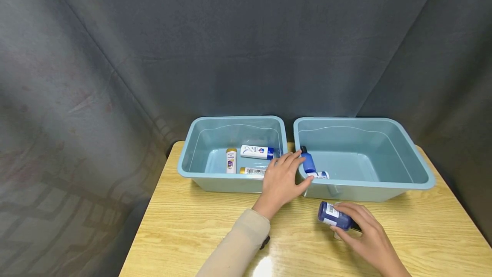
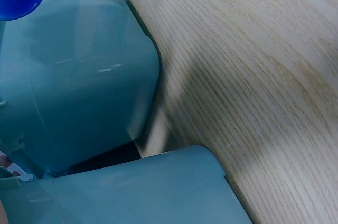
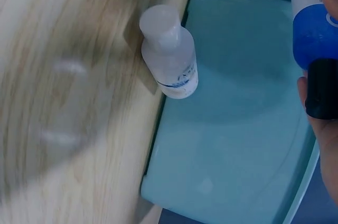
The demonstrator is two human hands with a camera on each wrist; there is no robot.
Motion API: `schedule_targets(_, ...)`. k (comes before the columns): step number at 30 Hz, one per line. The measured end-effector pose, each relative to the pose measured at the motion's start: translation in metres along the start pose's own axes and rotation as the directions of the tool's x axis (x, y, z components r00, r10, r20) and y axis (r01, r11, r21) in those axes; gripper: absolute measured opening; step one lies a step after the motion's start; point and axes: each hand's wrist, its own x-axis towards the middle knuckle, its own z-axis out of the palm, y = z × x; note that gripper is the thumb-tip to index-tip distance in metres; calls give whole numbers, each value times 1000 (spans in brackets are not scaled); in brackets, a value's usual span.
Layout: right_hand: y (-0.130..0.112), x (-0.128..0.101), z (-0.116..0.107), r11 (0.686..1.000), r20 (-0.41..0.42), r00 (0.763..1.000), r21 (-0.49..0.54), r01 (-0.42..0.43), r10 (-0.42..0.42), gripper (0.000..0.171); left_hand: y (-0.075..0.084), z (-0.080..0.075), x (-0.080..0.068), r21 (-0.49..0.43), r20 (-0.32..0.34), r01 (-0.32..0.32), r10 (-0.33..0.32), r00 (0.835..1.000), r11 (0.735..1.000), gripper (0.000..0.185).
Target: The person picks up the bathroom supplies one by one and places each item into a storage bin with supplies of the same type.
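My right hand (image 1: pixel 367 234) holds a dark blue bottle (image 1: pixel 333 216) with a white label and black cap above the table, in front of the right bin (image 1: pixel 365 186). In the right wrist view, the blue bottle (image 3: pixel 312 34) is between the fingers. A white bottle (image 3: pixel 170 57) stands on the table beside the bin; the head view mostly hides it behind my right hand. My left hand (image 1: pixel 282 181) reaches over the right bin's near left corner, fingers spread. Beside its fingertips, a blue bottle (image 1: pixel 308 163) with a black cap leans inside; contact is unclear.
A white and blue container (image 1: pixel 320 175) lies in the right bin's near left corner. The left bin (image 1: pixel 226 183) holds a white tube with a blue cap (image 1: pixel 255 151), a white bottle with a gold cap (image 1: pixel 231 161) and another gold-capped container (image 1: pixel 253 171). A dark curtain hangs behind.
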Motion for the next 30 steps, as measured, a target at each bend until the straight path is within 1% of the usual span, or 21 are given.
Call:
schedule_targets(9,-3,3,-10,999,-63,997,6,37,-37,59,1,0,-1,2,-3,-6,6,1000,1000,61)
schedule_targets(13,-3,6,-14,998,-115,991,5,68,-67,59,0,0,0,0,-1,-6,6,1000,1000,61)
schedule_targets(15,-3,8,-16,997,-128,989,3,71,-70,60,0,0,0,1,2,-4,4,1000,1000,61)
schedule_targets(17,-2,8,-19,998,-133,989,-6,61,-61,62,0,0,0,0,3,-4,4,1000,1000,61)
schedule_targets(20,-2,9,-24,1000,-125,992,-16,18,-20,66,0,0,0,-4,-1,-8,8,1000,1000,61)
schedule_targets(22,-2,9,-26,1000,-134,991,-16,9,-12,66,0,0,0,-9,-5,-10,10,1000,1000,61)
schedule_targets(26,-1,12,-31,999,-171,985,-21,31,-34,65,-1,1,0,-11,-10,-10,10,1000,1000,61)
schedule_targets(30,-1,14,-36,999,-163,986,-47,6,-14,69,-1,1,0,-11,-12,-8,8,1000,1000,61)
